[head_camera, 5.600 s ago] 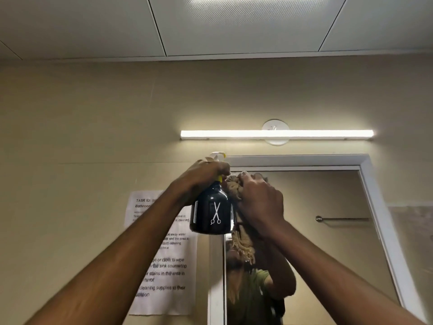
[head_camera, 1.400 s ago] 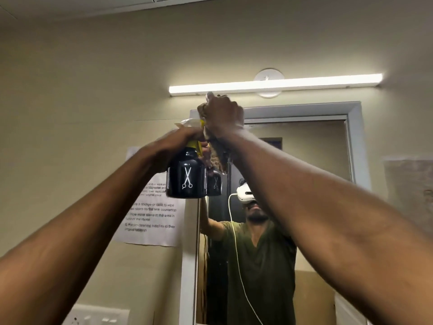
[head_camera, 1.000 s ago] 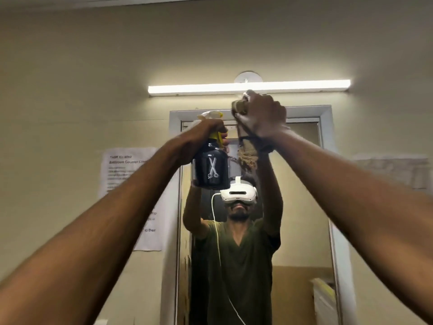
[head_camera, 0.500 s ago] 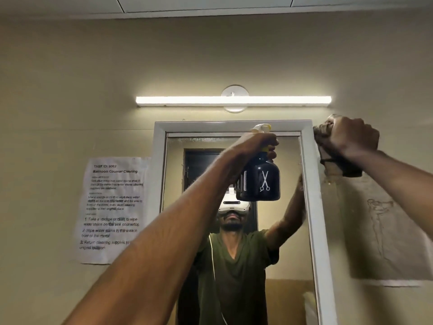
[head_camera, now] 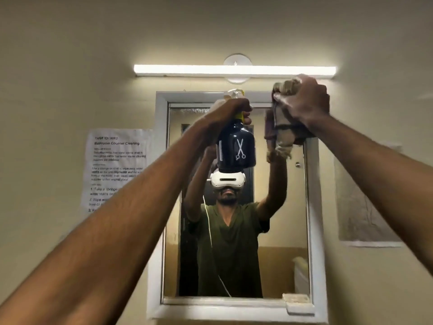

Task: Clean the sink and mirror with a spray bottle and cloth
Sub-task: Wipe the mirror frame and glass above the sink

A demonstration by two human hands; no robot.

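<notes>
Left hand (head_camera: pixel 228 113) is wrapped around the neck of the spray bottle (head_camera: pixel 236 146), fingers curled just under the pale trigger head; the dark bottle with a white scissors print hangs below the fist, upright, in front of the upper middle of the mirror (head_camera: pixel 236 231). Right hand (head_camera: pixel 303 103) clutches the bunched cloth (head_camera: pixel 280 134), fingers closed over the wad, loose frayed end dangling below the palm. Cloth sits at the mirror's top right corner, over the white frame (head_camera: pixel 315 207); actual contact with the glass can't be told. Both arms raised, hands near each other but apart, bottle to the left of the cloth. Mirror shows the person's reflection in a green shirt with a white headset and a thin cable. Tube light (head_camera: pixel 234 71) glows on the wall above the mirror. Printed instruction sheet (head_camera: pixel 114 167) is taped to the wall left of the frame, a faded drawing sheet (head_camera: pixel 365 207) on the wall to the right. Sink not in view.
</notes>
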